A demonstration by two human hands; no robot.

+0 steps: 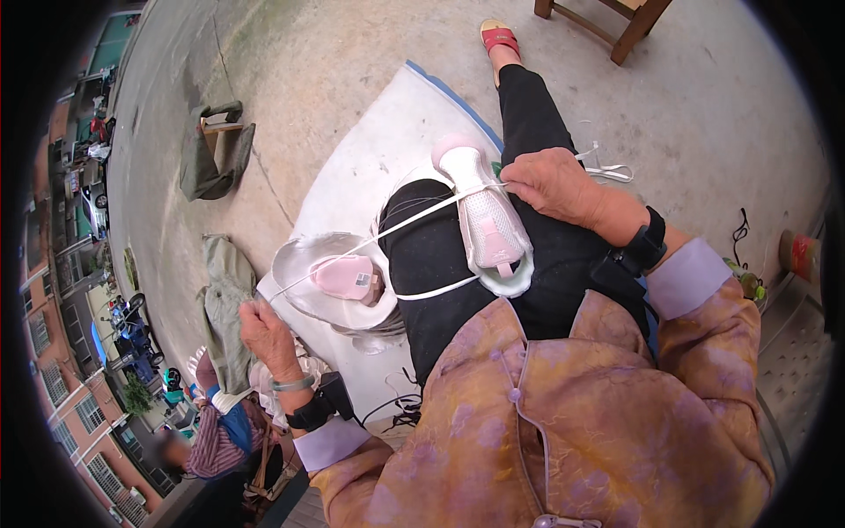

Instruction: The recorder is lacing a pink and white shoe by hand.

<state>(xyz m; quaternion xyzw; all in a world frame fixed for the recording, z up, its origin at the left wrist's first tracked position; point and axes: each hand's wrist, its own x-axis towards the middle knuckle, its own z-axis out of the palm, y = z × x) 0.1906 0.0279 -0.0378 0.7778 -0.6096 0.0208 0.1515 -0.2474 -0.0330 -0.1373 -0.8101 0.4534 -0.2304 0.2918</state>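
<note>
A white mesh shoe (pixel 480 209) with pink at its toe and tongue lies across my black-trousered thigh, toe pointing away. A white shoelace (pixel 409 222) stretches tight in a diagonal over it. At the shoe's right side my right hand (pixel 553 185) is closed, pinching the lace. Far down to the left my left hand (pixel 267 337) is closed around the lace's other end. Between my hands, left of the thigh, a second pink and white shoe (pixel 346 280) rests among pale, shiny material. Another white strip (pixel 437 291) runs from the first shoe's heel toward it.
Under the shoes is a white sheet (pixel 352 194) with a blue edge. More white laces (pixel 609 172) lie beyond my right hand. Green cloth bundles (pixel 216 154) sit at left on the concrete. A wooden stool (pixel 620 40) stands far right; another person (pixel 216 449) sits lower left.
</note>
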